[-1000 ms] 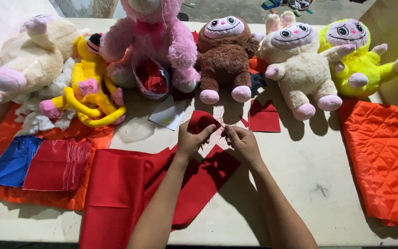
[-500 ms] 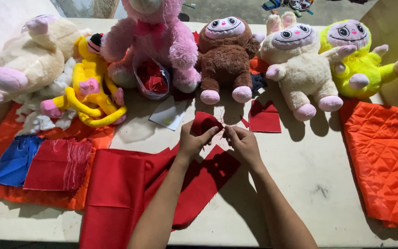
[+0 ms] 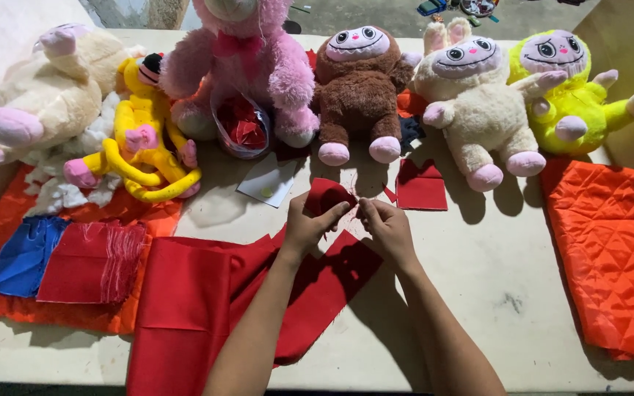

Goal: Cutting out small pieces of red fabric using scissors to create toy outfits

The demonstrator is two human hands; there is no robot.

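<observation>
Just above the middle of the frame, both hands meet over a small red cloth piece (image 3: 329,196). The left hand (image 3: 307,224) is curled, thumb and fingers pinching the piece's lower edge. The right hand (image 3: 385,224) is closed too, fingertips pressed together beside it, perhaps on a thread or the cloth's corner; I cannot tell which. The piece looks light, thin and floppy, so it would sag and fold unless held by its edges, close to where the fingers are working.

Under the wrists a large red cloth (image 3: 207,301) spreads toward the lower left, loose enough to bunch or drag. A red square (image 3: 421,185) lies just to the right of the hands, and a white card (image 3: 267,180) to their upper left. Along the top sit a brown plush toy (image 3: 357,88), a pink plush toy (image 3: 240,70), a cream plush toy (image 3: 478,99) and a yellow-green plush toy (image 3: 574,88), their feet near the work spot. An orange quilted cloth (image 3: 610,249) fills the right edge.
</observation>
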